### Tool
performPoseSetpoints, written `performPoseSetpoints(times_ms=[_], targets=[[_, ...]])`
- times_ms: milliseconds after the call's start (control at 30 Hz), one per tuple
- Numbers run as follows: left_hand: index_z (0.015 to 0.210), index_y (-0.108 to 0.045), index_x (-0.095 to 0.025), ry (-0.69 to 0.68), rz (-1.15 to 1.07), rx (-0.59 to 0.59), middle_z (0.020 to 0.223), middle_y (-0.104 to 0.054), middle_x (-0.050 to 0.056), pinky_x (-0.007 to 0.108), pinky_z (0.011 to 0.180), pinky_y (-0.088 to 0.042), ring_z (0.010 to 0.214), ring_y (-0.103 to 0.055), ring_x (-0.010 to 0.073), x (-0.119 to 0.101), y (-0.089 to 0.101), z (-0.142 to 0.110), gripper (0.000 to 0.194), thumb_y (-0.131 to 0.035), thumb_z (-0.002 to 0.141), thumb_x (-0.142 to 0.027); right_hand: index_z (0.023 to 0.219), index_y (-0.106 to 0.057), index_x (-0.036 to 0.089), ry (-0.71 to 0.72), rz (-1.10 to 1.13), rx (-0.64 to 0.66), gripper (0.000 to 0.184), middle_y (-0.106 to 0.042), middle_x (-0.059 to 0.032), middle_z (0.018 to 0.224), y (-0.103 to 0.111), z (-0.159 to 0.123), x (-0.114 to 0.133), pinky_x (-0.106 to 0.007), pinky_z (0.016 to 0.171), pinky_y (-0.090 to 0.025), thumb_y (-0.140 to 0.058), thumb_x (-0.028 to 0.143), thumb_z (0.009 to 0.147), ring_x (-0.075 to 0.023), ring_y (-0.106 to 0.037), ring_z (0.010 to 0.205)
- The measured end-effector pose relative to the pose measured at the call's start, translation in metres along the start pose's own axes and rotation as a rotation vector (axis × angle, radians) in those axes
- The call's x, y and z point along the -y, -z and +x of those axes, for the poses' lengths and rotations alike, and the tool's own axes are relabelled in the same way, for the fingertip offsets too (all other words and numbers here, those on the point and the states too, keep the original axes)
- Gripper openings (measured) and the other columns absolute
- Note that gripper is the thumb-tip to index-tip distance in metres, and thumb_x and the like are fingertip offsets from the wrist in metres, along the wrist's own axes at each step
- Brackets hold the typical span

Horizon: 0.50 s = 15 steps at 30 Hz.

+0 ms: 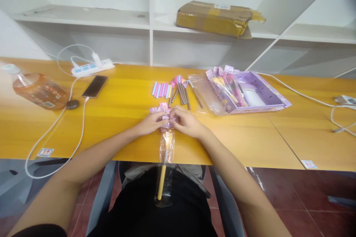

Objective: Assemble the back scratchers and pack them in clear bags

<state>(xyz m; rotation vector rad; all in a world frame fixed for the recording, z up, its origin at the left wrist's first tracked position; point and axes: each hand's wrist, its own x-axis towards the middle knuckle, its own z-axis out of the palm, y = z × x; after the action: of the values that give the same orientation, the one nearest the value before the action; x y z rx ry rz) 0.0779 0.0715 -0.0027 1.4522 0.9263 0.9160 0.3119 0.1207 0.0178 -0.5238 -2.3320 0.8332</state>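
Both my left hand [151, 121] and my right hand [185, 121] pinch a small pink and purple header card [167, 119] at the top of a clear plastic bag. Inside the bag, a yellow back scratcher [161, 181] with a hand-shaped head and metal shaft hangs over the table's front edge toward my lap. More pink cards [160, 108] lie just behind my fingers. Beyond them are several metal rods with coloured hand-shaped heads [180, 90] and a row of pink, blue and yellow handle tubes [161, 90].
A purple display box [261, 109] with bagged back scratchers stands at the right, clear bags [208, 100] beside it. To the left are a phone [95, 86], charging cable, power strip [93, 67] and tilted orange drink bottle [41, 89]. A taped carton [214, 18] rests on the shelf.
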Motion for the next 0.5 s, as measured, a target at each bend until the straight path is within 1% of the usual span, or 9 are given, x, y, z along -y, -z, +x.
performPoseSetpoints(times_ms=[100,200,300,433,500], targets=[[0.106,-0.072,-0.014,0.035,-0.03,0.008,0.089,-0.076,0.004,0.03,0.073,-0.06,0.075,-0.074,0.0169,0.004,0.0,0.0,0.038,-0.083,0.095,-0.049,0.112,-0.055,0.026,-0.123,0.023,0.035,0.015,-0.07,-0.0004,0.093,-0.003,-0.003,-0.004,-0.029,0.064,-0.047,-0.067,0.027,0.103,-0.0176,-0.06,0.071],[0.108,-0.07,-0.014,0.081,-0.07,0.03,0.085,-0.076,0.003,0.03,0.07,-0.06,0.069,-0.073,0.0154,0.009,0.0,0.001,0.038,-0.082,0.095,-0.048,0.119,-0.053,0.027,-0.16,0.088,0.09,0.02,-0.073,0.0019,0.092,-0.006,-0.005,-0.007,-0.028,0.063,-0.047,-0.064,0.026,0.102,-0.0169,-0.063,0.068],[0.114,-0.071,-0.014,0.081,-0.059,0.012,0.088,-0.078,0.004,0.031,0.072,-0.061,0.072,-0.074,0.0167,0.013,0.0,0.002,0.038,-0.082,0.096,-0.045,0.127,-0.053,0.027,-0.172,0.127,0.126,0.031,-0.075,0.0023,0.094,-0.006,-0.005,-0.008,-0.028,0.064,-0.048,-0.063,0.021,0.098,-0.0163,-0.063,0.066],[0.111,-0.074,-0.017,0.046,0.043,-0.009,0.093,-0.079,0.004,0.034,0.08,-0.06,0.082,-0.075,0.0204,0.012,0.002,0.003,0.028,-0.078,0.098,-0.041,0.136,-0.053,0.026,-0.18,0.092,0.138,0.048,-0.076,0.0025,0.096,-0.004,-0.005,-0.006,-0.028,0.064,-0.048,-0.061,0.012,0.09,-0.0162,-0.063,0.066],[0.113,-0.074,-0.018,0.041,0.051,0.002,0.093,-0.078,0.005,0.036,0.082,-0.06,0.084,-0.075,0.0225,0.011,0.003,0.003,0.029,-0.076,0.099,-0.043,0.137,-0.054,0.026,-0.169,0.072,0.128,0.052,-0.075,0.0023,0.096,-0.003,-0.006,-0.007,-0.028,0.066,-0.048,-0.06,0.009,0.088,-0.0167,-0.064,0.068]])
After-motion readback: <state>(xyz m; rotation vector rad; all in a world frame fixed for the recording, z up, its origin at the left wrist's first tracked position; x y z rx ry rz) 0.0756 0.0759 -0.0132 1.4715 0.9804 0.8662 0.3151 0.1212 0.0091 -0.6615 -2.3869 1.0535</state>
